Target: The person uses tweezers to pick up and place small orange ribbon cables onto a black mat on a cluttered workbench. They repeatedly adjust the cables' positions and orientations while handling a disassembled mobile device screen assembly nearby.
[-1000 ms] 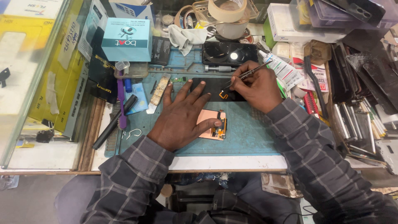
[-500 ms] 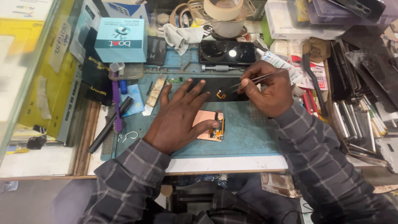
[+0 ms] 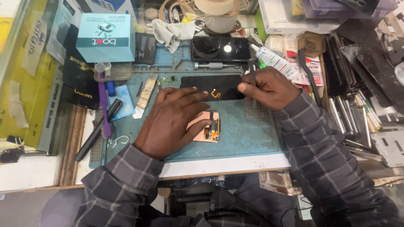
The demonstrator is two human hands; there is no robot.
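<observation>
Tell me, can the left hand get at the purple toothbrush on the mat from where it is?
Probably yes. The left hand rests flat on the copper-coloured part, and the purple toothbrush lies uncovered just to its left, with nothing between.

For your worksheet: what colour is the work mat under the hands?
Teal blue work mat, head view.

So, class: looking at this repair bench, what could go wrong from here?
1. The left hand presses flat on the copper-coloured part; its exposed connector end could perhaps bend.
2. The right hand works at the black panel's edge; a slip might scratch it.
3. The glue tube lies close by and could get knocked.
</observation>
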